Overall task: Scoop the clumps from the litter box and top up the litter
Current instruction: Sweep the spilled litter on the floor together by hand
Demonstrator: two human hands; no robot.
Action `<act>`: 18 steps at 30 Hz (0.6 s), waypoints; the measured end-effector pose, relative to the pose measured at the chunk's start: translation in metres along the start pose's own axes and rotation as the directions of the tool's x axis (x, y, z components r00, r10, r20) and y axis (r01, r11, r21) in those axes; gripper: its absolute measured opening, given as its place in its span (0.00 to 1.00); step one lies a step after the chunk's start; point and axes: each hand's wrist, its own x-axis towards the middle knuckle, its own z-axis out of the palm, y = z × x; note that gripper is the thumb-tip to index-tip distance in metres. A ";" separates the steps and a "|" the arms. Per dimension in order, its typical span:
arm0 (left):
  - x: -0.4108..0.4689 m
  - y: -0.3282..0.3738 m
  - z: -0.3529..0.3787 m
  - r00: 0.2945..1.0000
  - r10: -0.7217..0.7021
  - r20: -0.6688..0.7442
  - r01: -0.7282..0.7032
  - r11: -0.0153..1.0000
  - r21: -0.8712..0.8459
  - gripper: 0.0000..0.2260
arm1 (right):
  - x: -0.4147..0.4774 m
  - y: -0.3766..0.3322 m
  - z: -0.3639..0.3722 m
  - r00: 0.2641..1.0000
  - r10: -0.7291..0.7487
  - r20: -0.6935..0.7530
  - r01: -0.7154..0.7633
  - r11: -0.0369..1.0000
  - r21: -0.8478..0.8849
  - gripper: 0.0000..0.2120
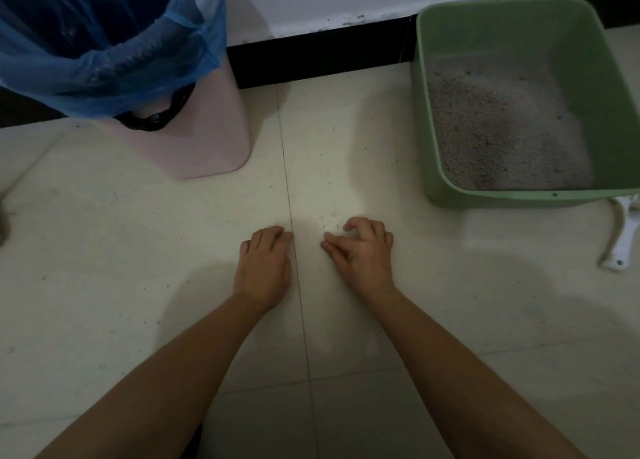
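A green litter box stands on the floor at the upper right, with greyish litter inside. A white scoop lies on the floor just right of the box's near corner. Both my hands rest low on the tiles in the middle, near a scatter of spilled litter grains. My left hand has its fingers curled with the tips on the floor. My right hand has its fingers bent and slightly apart, tips touching the floor. Neither hand holds an object that I can see.
A pink bin lined with a blue plastic bag stands at the upper left. A black skirting board and white wall run along the back. Loose grains dot the cream tiles.
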 end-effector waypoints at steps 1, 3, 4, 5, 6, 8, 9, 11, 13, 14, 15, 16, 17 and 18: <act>0.000 -0.001 0.000 1.000 0.003 -0.005 -0.003 1.000 -0.009 0.23 | 0.002 0.000 0.002 0.999 -0.030 -0.030 0.031 0.999 0.031 0.09; 0.001 -0.003 0.001 1.000 0.007 -0.012 -0.007 1.000 -0.022 0.23 | 0.005 0.000 0.006 0.994 -0.096 -0.059 0.101 0.992 0.078 0.08; 0.001 -0.004 0.001 1.000 0.009 -0.016 -0.009 1.000 -0.024 0.23 | 0.005 -0.001 0.008 0.990 -0.127 -0.062 0.133 0.986 0.101 0.07; 0.000 -0.004 0.001 1.000 0.011 -0.025 -0.012 1.000 -0.027 0.23 | 0.006 -0.001 0.010 0.986 -0.156 -0.058 0.162 0.980 0.113 0.06; 0.000 -0.004 0.002 0.999 0.013 -0.037 -0.014 0.999 -0.032 0.23 | 0.007 -0.001 0.012 0.982 -0.184 -0.043 0.188 0.976 0.108 0.04; 0.000 -0.004 0.003 0.998 0.014 -0.066 -0.017 0.998 -0.055 0.22 | 0.007 -0.004 0.014 0.972 -0.235 0.023 0.234 0.971 0.051 0.02; 0.000 -0.004 0.004 0.997 0.012 -0.082 -0.018 0.997 -0.073 0.21 | 0.008 -0.005 0.013 0.961 -0.269 0.070 0.269 0.963 0.016 0.02; 0.001 -0.003 0.008 0.993 0.006 -0.117 -0.020 0.993 -0.115 0.20 | 0.012 -0.008 0.011 0.935 -0.305 0.181 0.314 0.949 -0.021 0.02; 0.003 0.002 0.013 0.985 0.012 -0.171 -0.040 0.986 -0.165 0.16 | 0.015 -0.008 0.001 0.928 -0.232 0.291 0.238 0.971 0.014 0.02; 0.004 0.007 0.016 0.981 0.015 -0.195 -0.054 0.979 -0.197 0.15 | 0.015 -0.006 -0.006 0.939 -0.161 0.304 0.152 0.987 0.051 0.04; 0.005 0.013 0.017 0.977 0.012 -0.212 -0.063 0.970 -0.234 0.14 | 0.014 -0.001 -0.014 0.959 -0.064 0.276 0.040 0.995 0.092 0.06; 0.006 0.019 0.019 0.975 0.002 -0.222 -0.064 0.961 -0.270 0.13 | 0.013 0.006 -0.023 0.974 0.046 0.222 -0.074 0.990 0.121 0.08; 0.007 0.025 0.020 0.974 -0.012 -0.224 -0.058 0.951 -0.304 0.11 | 0.012 0.015 -0.033 0.976 0.146 0.161 -0.168 0.976 0.135 0.08; 0.008 0.032 0.022 0.976 -0.023 -0.219 -0.052 0.941 -0.334 0.10 | 0.011 0.024 -0.042 0.971 0.215 0.107 -0.229 0.964 0.137 0.08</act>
